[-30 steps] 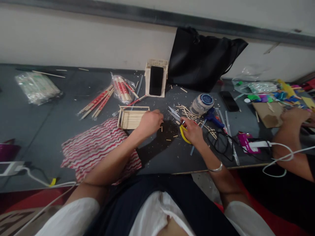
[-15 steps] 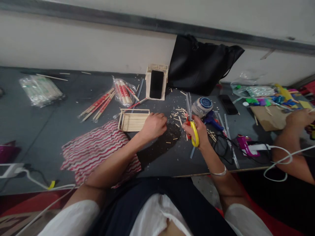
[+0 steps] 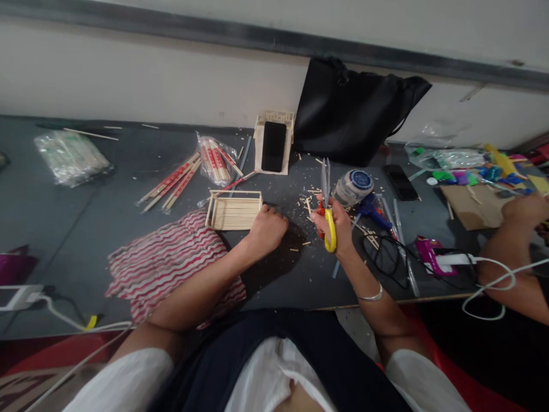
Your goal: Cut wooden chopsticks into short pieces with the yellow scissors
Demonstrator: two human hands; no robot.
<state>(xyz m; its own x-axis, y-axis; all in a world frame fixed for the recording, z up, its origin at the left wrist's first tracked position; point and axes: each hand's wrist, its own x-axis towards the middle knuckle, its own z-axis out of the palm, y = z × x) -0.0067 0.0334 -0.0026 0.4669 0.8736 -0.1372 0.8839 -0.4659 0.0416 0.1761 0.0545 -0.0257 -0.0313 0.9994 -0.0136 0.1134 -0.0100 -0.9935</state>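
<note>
My right hand grips yellow-handled scissors, blades pointing up and away, lifted over the grey table. My left hand rests curled on the table just right of a small tray built of wooden sticks; its fingers are closed, and anything in them is hidden. Short cut stick pieces lie scattered between my hands.
A black bag stands against the wall, with a phone in a stick-built holder beside it. Packs of chopsticks, a striped cloth, a tape jar, a glue gun and cables lie around. Another person's arm works at the right.
My right hand raised the scissors off the table and turned the blades upright. My left hand drew back slightly toward me, staying by the stick tray.
</note>
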